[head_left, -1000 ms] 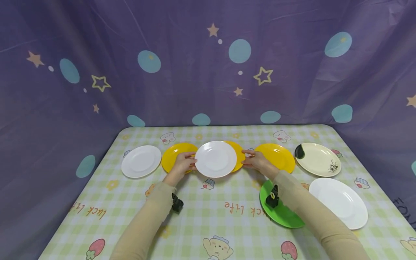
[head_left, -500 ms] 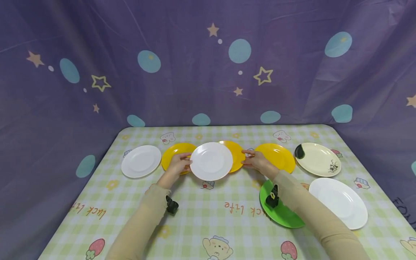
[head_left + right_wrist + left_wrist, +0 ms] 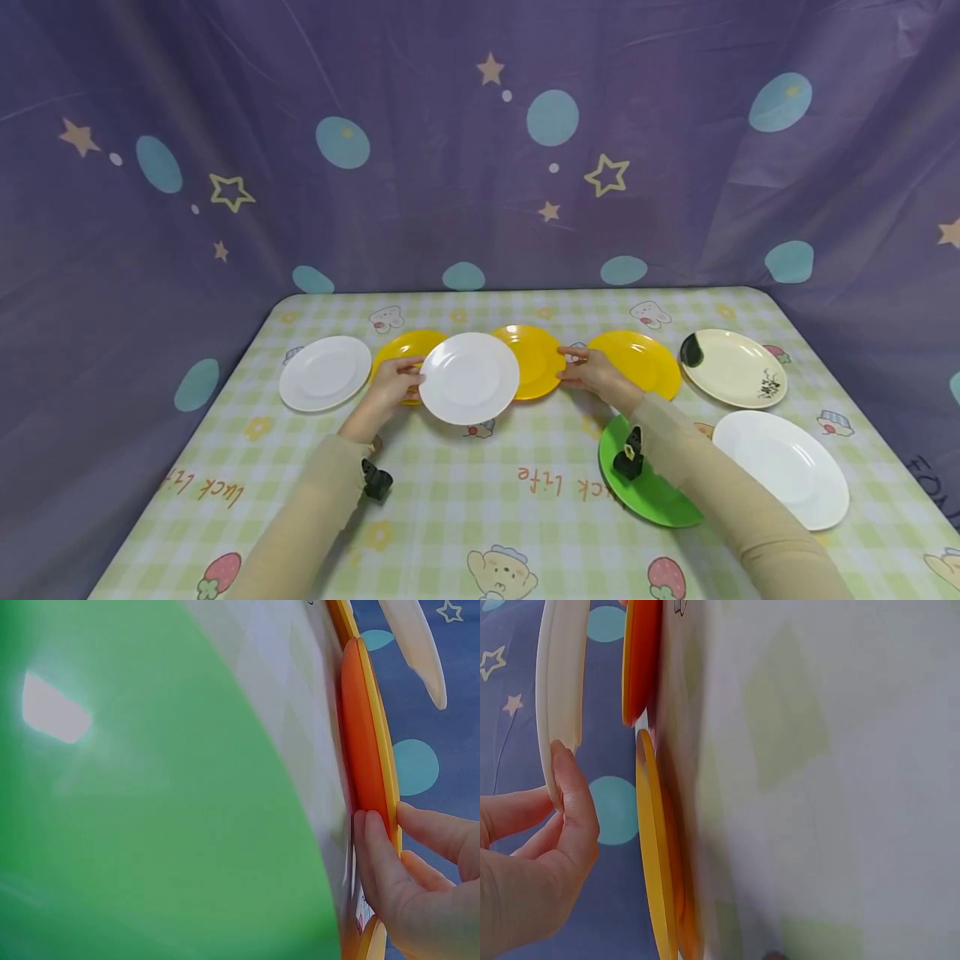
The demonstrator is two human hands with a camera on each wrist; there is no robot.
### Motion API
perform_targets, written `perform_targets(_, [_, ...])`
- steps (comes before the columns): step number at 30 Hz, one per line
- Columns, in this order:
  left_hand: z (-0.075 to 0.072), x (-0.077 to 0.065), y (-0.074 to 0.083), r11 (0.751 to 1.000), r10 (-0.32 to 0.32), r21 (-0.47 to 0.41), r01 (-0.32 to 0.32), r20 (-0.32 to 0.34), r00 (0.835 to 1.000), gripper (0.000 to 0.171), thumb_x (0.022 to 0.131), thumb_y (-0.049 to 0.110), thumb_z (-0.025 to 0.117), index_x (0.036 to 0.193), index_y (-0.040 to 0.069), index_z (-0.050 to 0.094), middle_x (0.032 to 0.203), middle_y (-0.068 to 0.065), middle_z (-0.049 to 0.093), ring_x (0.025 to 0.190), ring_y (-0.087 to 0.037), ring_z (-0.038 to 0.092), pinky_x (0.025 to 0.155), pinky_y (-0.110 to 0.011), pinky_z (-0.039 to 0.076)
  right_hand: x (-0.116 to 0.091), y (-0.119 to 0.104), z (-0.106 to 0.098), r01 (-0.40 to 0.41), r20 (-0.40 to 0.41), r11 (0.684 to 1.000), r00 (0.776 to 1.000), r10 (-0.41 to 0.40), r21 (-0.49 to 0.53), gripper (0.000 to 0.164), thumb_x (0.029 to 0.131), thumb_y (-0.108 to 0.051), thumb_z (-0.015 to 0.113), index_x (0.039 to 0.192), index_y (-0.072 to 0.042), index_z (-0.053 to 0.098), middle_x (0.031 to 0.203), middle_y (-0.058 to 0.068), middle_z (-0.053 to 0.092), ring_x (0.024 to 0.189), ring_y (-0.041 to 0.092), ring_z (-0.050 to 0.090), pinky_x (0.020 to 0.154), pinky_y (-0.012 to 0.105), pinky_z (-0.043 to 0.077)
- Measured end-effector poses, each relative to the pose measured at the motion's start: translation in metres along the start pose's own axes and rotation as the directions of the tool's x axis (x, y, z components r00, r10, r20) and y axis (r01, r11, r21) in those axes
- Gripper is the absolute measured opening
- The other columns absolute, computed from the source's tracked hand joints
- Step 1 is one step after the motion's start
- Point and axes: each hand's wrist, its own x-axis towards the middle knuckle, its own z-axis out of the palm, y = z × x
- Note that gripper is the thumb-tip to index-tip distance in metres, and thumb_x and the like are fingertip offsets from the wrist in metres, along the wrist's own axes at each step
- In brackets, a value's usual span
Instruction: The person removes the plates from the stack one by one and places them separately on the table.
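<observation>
My left hand point(image 3: 388, 388) pinches the left rim of a small white plate point(image 3: 469, 378), thumb on one face and fingers on the other. In the left wrist view this white plate point(image 3: 561, 682) is held up, well apart from the yellow plates below. It partly covers the left yellow plate point(image 3: 397, 343) in the head view. My right hand point(image 3: 596, 375) grips the right rim of the middle yellow plate point(image 3: 536, 360). In the right wrist view the fingers point(image 3: 375, 847) lie at that plate's orange-looking underside point(image 3: 364, 735), close to the tablecloth.
Another white plate point(image 3: 326, 373) lies at the far left. Right of my right hand are a third yellow plate point(image 3: 637, 360) and a cream plate point(image 3: 731, 367) with a dark leaf pattern. A green plate point(image 3: 652, 492) and a larger white plate point(image 3: 783, 467) lie under and beside the right forearm.
My left hand has carried the white plate leftward and slightly nearer, uncovering more of the middle yellow plate and covering more of the left one. My right hand has stayed in place.
</observation>
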Motion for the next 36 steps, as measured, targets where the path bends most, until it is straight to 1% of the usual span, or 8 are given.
perform_targets(8, [-0.017,-0.006,-0.004,0.999,-0.005,0.047,0.006,-0.009,1.000,0.041,0.083,-0.007,0.048,0.124,-0.011,0.043,0.090,-0.011,0.050,0.053,-0.008,0.052,0.052,-0.022,0.052,0.000,-0.001,0.000,-0.004,0.005,1.000,1.000,0.004,0.001,0.055,0.083,0.009,0.051,0.134,0.002,0.032,0.111,0.022,0.039,0.076,0.010,0.056,0.086,0.035,0.047])
perform_targets(15, [-0.036,-0.010,-0.007,0.989,-0.002,0.148,0.004,-0.013,1.000,0.042,0.084,-0.004,0.048,0.125,-0.010,0.043,0.094,-0.014,0.051,0.058,-0.008,0.053,0.056,-0.021,0.052,-0.001,-0.003,0.002,-0.016,0.005,1.000,1.000,0.016,0.025,0.055,0.083,0.010,0.050,0.134,0.001,0.033,0.108,0.020,0.038,0.075,0.011,0.056,0.083,0.033,0.049])
perform_targets(19, [-0.045,-0.015,-0.007,0.983,-0.005,0.182,0.009,-0.023,1.000,0.042,0.084,-0.003,0.048,0.125,-0.009,0.042,0.096,-0.014,0.052,0.058,-0.008,0.053,0.057,-0.022,0.052,-0.002,-0.003,0.001,-0.014,0.006,1.000,1.000,0.014,0.010,0.054,0.084,0.009,0.050,0.134,0.002,0.033,0.120,0.024,0.036,0.076,0.011,0.057,0.082,0.032,0.049])
perform_targets(22, [-0.049,-0.018,-0.007,0.983,-0.009,0.182,0.015,-0.031,0.999,0.042,0.085,-0.003,0.047,0.126,-0.009,0.042,0.095,-0.014,0.053,0.058,-0.008,0.053,0.057,-0.021,0.051,-0.003,-0.003,0.001,-0.013,0.009,1.000,1.000,0.013,0.003,0.052,0.085,0.008,0.049,0.134,0.001,0.033,0.135,0.023,0.029,0.076,0.010,0.058,0.083,0.031,0.049])
perform_targets(24, [-0.052,-0.020,-0.007,0.983,-0.011,0.183,0.018,-0.035,0.999,0.041,0.085,-0.003,0.047,0.126,-0.009,0.042,0.095,-0.014,0.053,0.059,-0.008,0.053,0.056,-0.021,0.051,-0.003,-0.003,0.001,-0.008,0.014,1.000,1.000,0.008,0.007,0.052,0.085,0.008,0.048,0.134,0.002,0.032,0.138,0.021,0.027,0.076,0.009,0.058,0.085,0.032,0.048])
perform_targets(27, [-0.056,-0.022,-0.009,0.983,-0.014,0.182,0.022,-0.044,0.999,0.041,0.085,-0.003,0.046,0.126,-0.009,0.041,0.099,-0.016,0.053,0.060,-0.008,0.053,0.056,-0.020,0.051,-0.003,-0.004,0.001,-0.013,0.011,1.000,1.000,0.013,0.028,0.053,0.084,0.009,0.048,0.134,0.002,0.032,0.126,0.024,0.033,0.076,0.011,0.057,0.086,0.034,0.047])
perform_targets(30, [-0.061,-0.024,-0.011,0.984,-0.015,0.175,0.024,-0.051,0.999,0.042,0.085,-0.003,0.045,0.126,-0.010,0.040,0.103,-0.018,0.053,0.062,-0.008,0.053,0.056,-0.019,0.050,-0.003,-0.004,0.001,-0.009,0.012,0.999,1.000,0.009,0.041,0.055,0.083,0.010,0.049,0.134,0.003,0.031,0.108,0.020,0.035,0.076,0.012,0.054,0.085,0.034,0.048])
perform_targets(36, [-0.072,-0.026,-0.018,0.983,0.020,0.180,-0.013,-0.041,0.999,0.042,0.084,-0.004,0.044,0.125,-0.011,0.041,0.091,-0.010,0.055,0.060,-0.006,0.053,0.054,-0.020,0.050,-0.003,-0.004,0.002,-0.008,0.012,0.999,1.000,0.008,0.038,0.055,0.083,0.010,0.049,0.134,0.003,0.031,0.106,0.019,0.037,0.075,0.012,0.054,0.083,0.033,0.049])
